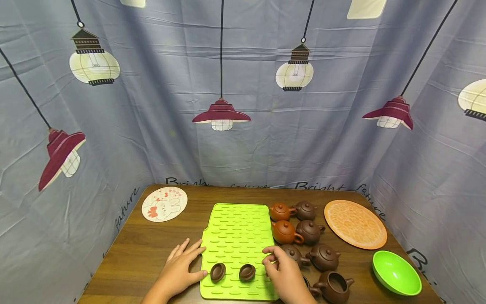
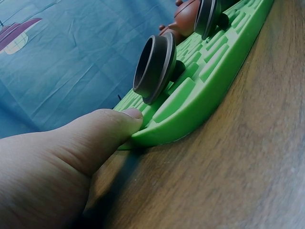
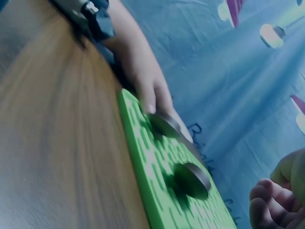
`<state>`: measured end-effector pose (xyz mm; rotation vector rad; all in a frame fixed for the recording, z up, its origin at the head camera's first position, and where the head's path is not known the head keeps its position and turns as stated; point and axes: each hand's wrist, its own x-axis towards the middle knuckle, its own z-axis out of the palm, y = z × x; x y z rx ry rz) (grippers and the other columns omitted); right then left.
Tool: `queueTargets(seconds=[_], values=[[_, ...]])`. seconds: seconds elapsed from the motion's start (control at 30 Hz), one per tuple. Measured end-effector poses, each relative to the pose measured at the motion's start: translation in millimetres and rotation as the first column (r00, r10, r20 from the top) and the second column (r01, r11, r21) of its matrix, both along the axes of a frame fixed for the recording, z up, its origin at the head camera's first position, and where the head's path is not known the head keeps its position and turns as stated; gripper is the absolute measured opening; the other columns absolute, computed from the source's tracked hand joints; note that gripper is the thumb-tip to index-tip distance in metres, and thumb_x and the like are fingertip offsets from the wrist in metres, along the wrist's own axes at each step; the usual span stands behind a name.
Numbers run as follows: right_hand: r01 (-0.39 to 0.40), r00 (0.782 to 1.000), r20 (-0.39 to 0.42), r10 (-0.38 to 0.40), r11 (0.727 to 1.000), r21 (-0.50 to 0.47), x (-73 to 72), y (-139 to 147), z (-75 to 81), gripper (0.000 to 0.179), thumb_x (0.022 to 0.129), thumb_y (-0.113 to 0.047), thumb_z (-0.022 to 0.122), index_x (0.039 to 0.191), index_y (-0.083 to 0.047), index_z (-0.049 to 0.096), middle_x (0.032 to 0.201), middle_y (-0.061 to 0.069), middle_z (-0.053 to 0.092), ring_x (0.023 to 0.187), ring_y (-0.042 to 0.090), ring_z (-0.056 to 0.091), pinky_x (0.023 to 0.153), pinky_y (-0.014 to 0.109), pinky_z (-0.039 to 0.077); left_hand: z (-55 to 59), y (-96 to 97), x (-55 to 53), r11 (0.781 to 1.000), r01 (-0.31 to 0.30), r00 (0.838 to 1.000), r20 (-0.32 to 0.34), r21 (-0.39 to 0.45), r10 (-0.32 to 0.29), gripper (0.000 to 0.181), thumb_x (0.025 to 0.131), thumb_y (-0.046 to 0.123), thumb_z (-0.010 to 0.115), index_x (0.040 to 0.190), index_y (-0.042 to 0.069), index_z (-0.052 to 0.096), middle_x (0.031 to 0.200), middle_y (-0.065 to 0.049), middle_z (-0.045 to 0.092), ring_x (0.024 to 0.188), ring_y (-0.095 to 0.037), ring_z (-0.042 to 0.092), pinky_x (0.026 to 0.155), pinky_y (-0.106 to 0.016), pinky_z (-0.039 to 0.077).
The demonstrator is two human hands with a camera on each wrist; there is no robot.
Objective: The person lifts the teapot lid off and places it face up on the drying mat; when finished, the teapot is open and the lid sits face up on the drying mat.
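My left hand (image 1: pixel 181 270) rests with spread fingers along the left edge of a light green ridged mat (image 1: pixel 237 236), its thumb (image 2: pixel 114 121) touching the near corner. Two dark brown teapot lids lie on the mat, upside down and tilted: one lid (image 1: pixel 218 272) close to that thumb, the other lid (image 1: pixel 247 272) further right. My right hand (image 1: pixel 284 270) is over the mat's right edge, fingers loosely bent, with nothing seen in them. Beside it stands a lidless dark brown teapot (image 1: pixel 335 287); another open pot (image 1: pixel 309 287) is partly hidden by this hand.
Lidded teapots stand right of the mat, orange-brown ones (image 1: pixel 284 232) and dark ones (image 1: pixel 323 257). An orange round mat (image 1: pixel 356 224) and a green bowl (image 1: pixel 396 272) are at the right. A bunny-print round mat (image 1: pixel 164 204) lies back left. Curtains (image 1: pixel 243 156) surround the wooden table (image 1: pixel 129 261).
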<state>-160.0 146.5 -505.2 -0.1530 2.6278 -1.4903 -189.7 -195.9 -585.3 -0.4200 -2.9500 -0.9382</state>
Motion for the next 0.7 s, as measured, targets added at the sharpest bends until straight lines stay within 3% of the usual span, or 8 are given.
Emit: queueTargets(seconds=[0.27,0.5,0.7], values=[[0.128,0.988,-0.096,-0.119,0.987,0.095,-8.7,14.3,2.3,0.022,0.101,-0.018,0.069,0.123,-0.015,0.068,0.096,-0.004,0.067,0.071,0.01,0.056,0.057,0.025,0.049,1.5,0.1,1.9,1.0,-0.003,1.0,0.001,-0.004,0.003,0.075,0.084,0.059,0.08,0.147,0.024,0.062,0.164,-0.001,0.046,0.157,-0.044,0.027,0.125,-0.072,0.011],[0.205,0.976,-0.096,-0.195,0.973,0.108,-17.4,28.0,3.6,0.022,0.101,-0.017,0.07,0.122,-0.015,0.069,0.096,-0.005,0.067,0.076,0.012,0.056,0.062,0.024,0.047,4.5,1.5,2.1,1.0,0.0,1.0,0.011,0.011,0.0,0.076,0.084,0.059,0.081,0.147,0.022,0.062,0.164,-0.001,0.046,0.158,-0.045,0.025,0.124,-0.071,0.011],[0.229,0.97,-0.115,-0.213,0.962,0.149,-26.2,43.8,1.5,0.028,0.097,-0.014,0.073,0.125,-0.012,0.068,0.103,-0.001,0.066,0.079,0.014,0.055,0.065,0.025,0.048,4.9,1.3,1.4,1.0,-0.002,1.0,0.016,0.015,0.002,0.076,0.084,0.059,0.081,0.148,0.022,0.062,0.164,-0.002,0.046,0.158,-0.045,0.025,0.125,-0.071,0.01]])
